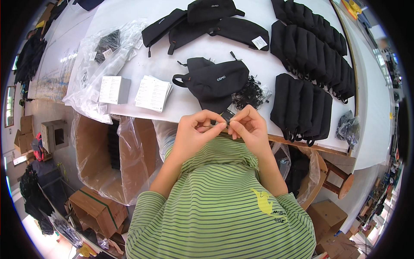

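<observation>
Close to the table's front edge, my left hand (199, 131) and my right hand (251, 129) meet fingertip to fingertip. Both are closed in a pinch on a thin dark cord (208, 126), mostly hidden by the fingers. A small dark flat piece (227, 115) shows just behind the fingertips; I cannot tell whether it is joined to the cord. Beyond my hands lies a black zippered pouch (220, 80) with a side loop. To its right, against the pouch, sits a tangled pile of small black cord pulls (252, 96).
More black pouches (207, 28) lie at the back, one with a white tag. Rows of black pouches (304, 54) stand at right, near a clear bag (347, 128). White card stacks (154, 93) and plastic wrap (88, 88) lie left. A plastic-lined carton (97, 157) stands below the table.
</observation>
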{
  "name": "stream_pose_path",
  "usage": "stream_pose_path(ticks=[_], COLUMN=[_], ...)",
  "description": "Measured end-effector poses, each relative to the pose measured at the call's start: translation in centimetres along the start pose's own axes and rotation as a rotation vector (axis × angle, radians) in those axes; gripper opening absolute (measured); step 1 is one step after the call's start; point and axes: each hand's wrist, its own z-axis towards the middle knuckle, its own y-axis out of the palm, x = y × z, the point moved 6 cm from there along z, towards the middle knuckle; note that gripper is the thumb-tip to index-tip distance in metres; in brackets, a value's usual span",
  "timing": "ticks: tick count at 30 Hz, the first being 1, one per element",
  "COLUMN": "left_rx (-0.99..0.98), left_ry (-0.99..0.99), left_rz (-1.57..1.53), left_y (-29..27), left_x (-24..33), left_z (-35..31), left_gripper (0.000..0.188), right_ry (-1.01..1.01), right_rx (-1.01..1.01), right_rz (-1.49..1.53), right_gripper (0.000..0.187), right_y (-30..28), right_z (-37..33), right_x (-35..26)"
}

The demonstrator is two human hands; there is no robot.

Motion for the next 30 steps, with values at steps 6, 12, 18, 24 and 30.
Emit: stream_pose_path(ticks=[6, 12, 18, 24, 30], left_rx=[-0.182, -0.424, -0.557, -0.641, -0.655], left_ry=[-0.201, -0.177, -0.231, -0.248, -0.281], left_rz=[-0.229, -0.260, -0.360, -0.381, -0.546], left_y=[0.6, 1.1, 2.0, 2.3, 2.6], left_x=[-1.0, -0.5, -1.4, -2.1, -1.7], left_z=[0.1, 1.0, 1.4, 1.3, 1.2], left_gripper=[0.010, 0.010, 0.010, 0.011, 0.017], right_ry=[-0.072, -0.023, -0.039, 0.094, 0.033], right_rx=[-0.030, -0.142, -0.158, -0.206, -0.192], right_rz=[-0.140, -0.139, -0.027, 0.157, 0.184], right_gripper=[0.018, 0.027, 0.025, 0.027, 0.026], right_y=[0.4, 0.6, 1.0, 0.9, 1.5], right_z=[-0.7, -0.8, -0.8, -0.6, -0.6], right_x=[-1.4, -1.9, -1.3, 0.0, 0.0])
